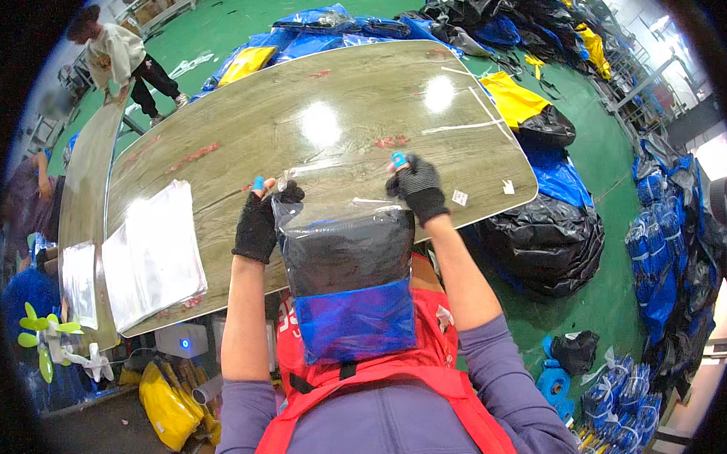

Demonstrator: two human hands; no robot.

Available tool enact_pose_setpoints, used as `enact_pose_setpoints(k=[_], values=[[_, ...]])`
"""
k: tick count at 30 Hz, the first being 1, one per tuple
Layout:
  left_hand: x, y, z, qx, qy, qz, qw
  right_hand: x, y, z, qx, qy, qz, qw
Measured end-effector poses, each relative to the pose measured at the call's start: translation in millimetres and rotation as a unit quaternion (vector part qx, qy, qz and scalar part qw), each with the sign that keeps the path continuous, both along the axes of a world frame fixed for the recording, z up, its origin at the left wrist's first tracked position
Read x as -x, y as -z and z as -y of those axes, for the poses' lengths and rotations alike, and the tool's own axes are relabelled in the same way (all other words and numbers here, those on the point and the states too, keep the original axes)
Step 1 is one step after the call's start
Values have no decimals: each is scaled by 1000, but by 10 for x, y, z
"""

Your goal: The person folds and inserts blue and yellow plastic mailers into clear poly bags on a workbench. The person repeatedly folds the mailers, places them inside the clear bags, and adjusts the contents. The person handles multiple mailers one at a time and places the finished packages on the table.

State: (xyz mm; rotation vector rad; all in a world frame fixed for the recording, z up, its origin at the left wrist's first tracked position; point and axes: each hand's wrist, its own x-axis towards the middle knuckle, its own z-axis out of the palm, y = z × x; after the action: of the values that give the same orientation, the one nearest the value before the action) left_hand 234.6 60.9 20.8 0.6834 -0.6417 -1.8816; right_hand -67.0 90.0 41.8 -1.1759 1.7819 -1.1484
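Observation:
A clear plastic bag point(343, 226) with a folded black and blue sheet point(356, 315) inside leans against my front at the table's near edge. My left hand point(259, 223), in a black glove with blue tape on the thumb, is closed on the bag's upper left corner. At the upper right corner, my right hand point(421, 187) is curled with its taped thumb raised, seeming to pinch the bag's edge; its fingertips are partly hidden. The bag's top edge stretches between both hands over the wood-patterned table point(247, 127).
A stack of clear bags point(158, 248) lies on the table's left. Black bundles point(539, 241) crowd the right side, with blue packs point(314, 29) behind. A small green fan point(48, 328) is clipped at lower left. Another person point(117, 58) stands at far left.

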Motion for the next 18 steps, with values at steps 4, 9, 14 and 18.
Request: enact_pose_setpoints(k=[4, 9, 14, 18], values=[[-8, -202, -8, 73, 29, 297, 952, -185, -623, 16, 358, 86, -292, 883], [-63, -173, 90, 138, -173, 100, 970, -664, -886, 142, 371, -156, -281, 871], [-183, -187, 19, -149, 40, 50, 987, -805, -820, 211, 344, -161, -218, 899], [-88, -429, -75, 23, 17, 189, 981, -842, -846, 276, 271, -267, -230, 896]])
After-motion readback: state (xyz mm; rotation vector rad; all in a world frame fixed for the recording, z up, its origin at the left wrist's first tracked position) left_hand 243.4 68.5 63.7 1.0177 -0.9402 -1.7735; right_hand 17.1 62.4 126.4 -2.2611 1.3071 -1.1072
